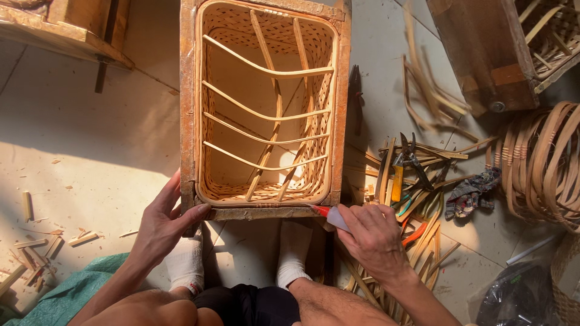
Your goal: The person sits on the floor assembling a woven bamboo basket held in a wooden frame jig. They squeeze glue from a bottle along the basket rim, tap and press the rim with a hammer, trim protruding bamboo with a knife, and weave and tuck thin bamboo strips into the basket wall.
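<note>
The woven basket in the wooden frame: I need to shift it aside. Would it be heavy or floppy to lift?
The woven basket is probably light: open weave, thin cane ribs. Likely fairly stiff, given its rim and crossed slats. It sits snugly inside the wooden frame, steadied by the left hand, so it may drag coming out.

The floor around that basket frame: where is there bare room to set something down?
Left of the wooden frame, bare floor runs to the scattered offcuts. Right is crowded: cane strips, pliers, rag, coiled cane.

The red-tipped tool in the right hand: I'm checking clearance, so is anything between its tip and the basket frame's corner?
Nothing visible does. The red-tipped tool in the right hand points straight at the near corner of the wooden frame.
</note>
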